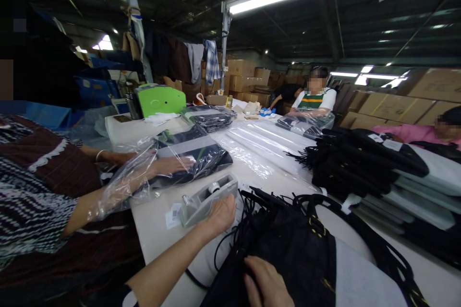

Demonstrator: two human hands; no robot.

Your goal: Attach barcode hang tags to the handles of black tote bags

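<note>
A black bag (284, 240) with fringe, straps and brass-coloured buckles lies in front of me, a pale sheet (363, 268) wrapped over its right part. My right hand (268, 280) rests on the bag's near side, its visible fingers slightly bent and apart. Farther forward, my left hand (221, 213) is closed beside a grey translucent tape-dispenser-like holder (209, 199); what its fingers hold, if anything, is hidden. A white label (173, 216) lies left of the holder. Part of the bag's fringe and strap reaches close to my left hand.
At left, a co-worker's hand (175, 165) presses on a black bag in clear plastic (201, 153). Clear plastic sleeves (259, 144) cover the table's middle. Stacked black bags (360, 163) stand at right. Another person (313, 98) works across the table, near a green panel (162, 99).
</note>
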